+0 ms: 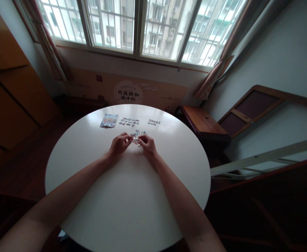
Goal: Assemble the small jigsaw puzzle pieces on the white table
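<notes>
Both my hands meet over the middle of a round white table (127,196). My left hand (119,144) has its fingers curled and pinched towards a small jigsaw piece (135,139). Facing it, my right hand (147,144) pinches the same spot, fingers closed. Just beyond the fingertips lies a small cluster of joined puzzle pieces (138,133). What exactly each hand grips is too small to tell apart.
Farther back on the table lie a small picture card (109,120) and two groups of loose puzzle pieces (129,121) (154,122). A dark wooden bench (202,122) stands right of the table. Barred windows (140,24) fill the far wall.
</notes>
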`<state>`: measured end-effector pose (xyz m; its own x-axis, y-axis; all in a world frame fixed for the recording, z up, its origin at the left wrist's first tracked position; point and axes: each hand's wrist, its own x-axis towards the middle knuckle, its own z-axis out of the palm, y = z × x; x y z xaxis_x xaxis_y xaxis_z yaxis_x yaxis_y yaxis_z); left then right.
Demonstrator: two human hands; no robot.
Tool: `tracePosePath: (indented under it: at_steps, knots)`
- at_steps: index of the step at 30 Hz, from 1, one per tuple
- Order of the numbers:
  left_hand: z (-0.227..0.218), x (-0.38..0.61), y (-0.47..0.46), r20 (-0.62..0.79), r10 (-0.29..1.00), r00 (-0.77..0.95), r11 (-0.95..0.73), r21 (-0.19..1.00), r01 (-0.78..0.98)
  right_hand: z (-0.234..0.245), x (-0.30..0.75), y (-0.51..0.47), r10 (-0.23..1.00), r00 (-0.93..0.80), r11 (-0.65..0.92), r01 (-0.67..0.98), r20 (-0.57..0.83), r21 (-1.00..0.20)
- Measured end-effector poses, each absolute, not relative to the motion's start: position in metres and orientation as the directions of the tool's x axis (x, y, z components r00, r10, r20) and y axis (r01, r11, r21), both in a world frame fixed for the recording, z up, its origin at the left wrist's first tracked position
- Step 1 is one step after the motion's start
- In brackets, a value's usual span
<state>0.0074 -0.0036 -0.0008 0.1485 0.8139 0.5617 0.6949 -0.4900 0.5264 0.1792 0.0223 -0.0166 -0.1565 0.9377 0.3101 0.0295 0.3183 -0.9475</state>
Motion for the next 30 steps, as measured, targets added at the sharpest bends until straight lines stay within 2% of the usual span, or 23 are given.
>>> tracePosePath:
  at_steps: [30]
  knots:
    - [-0.0008, 0.0072, -0.0041, 0.548, 0.823, 0.149, -0.48, 0.531, 0.698, -0.0174, 0.1789, 0.0233, 0.931, -0.164, 0.341, 0.066, 0.327, -0.938]
